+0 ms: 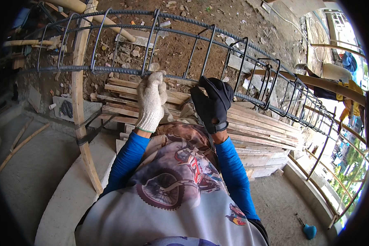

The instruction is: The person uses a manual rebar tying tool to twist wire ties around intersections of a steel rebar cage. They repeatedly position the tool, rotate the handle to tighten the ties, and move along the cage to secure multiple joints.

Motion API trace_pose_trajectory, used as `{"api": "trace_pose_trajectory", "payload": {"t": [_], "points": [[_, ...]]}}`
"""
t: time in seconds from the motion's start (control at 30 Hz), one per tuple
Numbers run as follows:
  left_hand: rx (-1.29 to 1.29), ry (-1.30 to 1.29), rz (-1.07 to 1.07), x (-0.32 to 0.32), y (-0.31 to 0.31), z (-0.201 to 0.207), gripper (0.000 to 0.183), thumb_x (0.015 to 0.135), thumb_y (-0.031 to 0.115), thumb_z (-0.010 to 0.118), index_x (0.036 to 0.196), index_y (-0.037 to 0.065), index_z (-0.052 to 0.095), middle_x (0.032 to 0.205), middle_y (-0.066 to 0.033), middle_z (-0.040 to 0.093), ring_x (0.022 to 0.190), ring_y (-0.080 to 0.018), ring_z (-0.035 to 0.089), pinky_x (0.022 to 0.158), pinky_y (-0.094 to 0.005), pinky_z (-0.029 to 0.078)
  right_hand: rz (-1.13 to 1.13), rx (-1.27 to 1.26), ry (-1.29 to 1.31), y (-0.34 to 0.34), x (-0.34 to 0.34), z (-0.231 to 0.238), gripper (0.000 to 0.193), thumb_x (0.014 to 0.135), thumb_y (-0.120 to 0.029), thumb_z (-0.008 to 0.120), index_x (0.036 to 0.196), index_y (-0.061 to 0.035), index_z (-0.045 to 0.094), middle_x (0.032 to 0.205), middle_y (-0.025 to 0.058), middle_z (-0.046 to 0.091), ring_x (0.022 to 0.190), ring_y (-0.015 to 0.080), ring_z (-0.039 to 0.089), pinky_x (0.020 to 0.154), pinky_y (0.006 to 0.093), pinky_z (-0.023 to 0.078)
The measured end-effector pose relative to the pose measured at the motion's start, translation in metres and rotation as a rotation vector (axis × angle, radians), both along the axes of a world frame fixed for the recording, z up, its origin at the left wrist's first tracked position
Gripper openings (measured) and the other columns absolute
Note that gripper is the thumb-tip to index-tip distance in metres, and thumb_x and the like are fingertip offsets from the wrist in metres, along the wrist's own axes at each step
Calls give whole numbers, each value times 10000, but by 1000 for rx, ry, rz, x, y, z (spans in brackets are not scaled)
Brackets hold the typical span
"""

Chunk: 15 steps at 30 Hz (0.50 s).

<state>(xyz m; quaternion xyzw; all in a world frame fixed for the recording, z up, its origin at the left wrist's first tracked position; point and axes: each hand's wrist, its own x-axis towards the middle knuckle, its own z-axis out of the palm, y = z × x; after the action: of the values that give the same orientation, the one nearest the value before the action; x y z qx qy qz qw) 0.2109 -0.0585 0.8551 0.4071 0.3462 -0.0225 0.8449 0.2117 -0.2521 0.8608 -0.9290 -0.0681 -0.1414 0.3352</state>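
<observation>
1. At the far left a curved wooden post stood upright in front of the rebar cage, which ran across the view at chest height over a dirt floor strewn with rubble.
2. The left hand, in a white knitted glove, was clenched around the cage's near lower bar, just where a stirrup met it.
3. The right hand, in a black glove, was wrapped over the same bar just beside the left; whether it pinched a tie wire or tool there could not be told.
4. The cage looked stiff and heavy (long ribbed bars bound by many closed stirrups), unlikely to flex or slip in gloved hands. The long bars near a stirrup joint seemed the soundest hold, since the ribs gave grip and the joint stopped sliding.
5. Below the hands lay a stack of timber planks, touching nothing of the cage that I could see.
6. No container showed clearly; a small blue object lay on the concrete at lower right, its kind uncertain.
</observation>
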Motion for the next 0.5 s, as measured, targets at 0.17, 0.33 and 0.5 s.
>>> {"api": "trace_pose_trajectory", "payload": {"t": [0.17, 0.33, 0.5], "points": [[-5, 9, -61, -1, 3, -2, 176, 1013, 174, 632, 1110, 49, 709, 637, 51, 468, 442, -58, 357, 396, -251, 248, 20, -19, -52, 0, -3, -3, 400, 765, -271, 873, 1135, -146, 781, 1039, 85, 716, 1016, 335, 641, 993, 494, 432], [47, 37, -89, 0, 3, 7, 182, 1023, 178, 604, 1131, 61, 693, 660, 44, 469, 457, -65, 365, 404, -253, 263, 1, -30, -86, 3, -2, -8, 423, 749, -257, 886, 1139, -140, 770, 1059, 82, 715, 1026, 326, 639, 1000, 496, 430], [31, 57, -47, 3, 2, 13, 164, 971, 158, 629, 1065, 53, 714, 643, 51, 471, 451, -55, 366, 387, -249, 248, 13, -30, -121, 2, -3, -10, 436, 740, -253, 896, 1137, -127, 767, 1063, 82, 715, 1023, 320, 638, 988, 498, 430]]}}
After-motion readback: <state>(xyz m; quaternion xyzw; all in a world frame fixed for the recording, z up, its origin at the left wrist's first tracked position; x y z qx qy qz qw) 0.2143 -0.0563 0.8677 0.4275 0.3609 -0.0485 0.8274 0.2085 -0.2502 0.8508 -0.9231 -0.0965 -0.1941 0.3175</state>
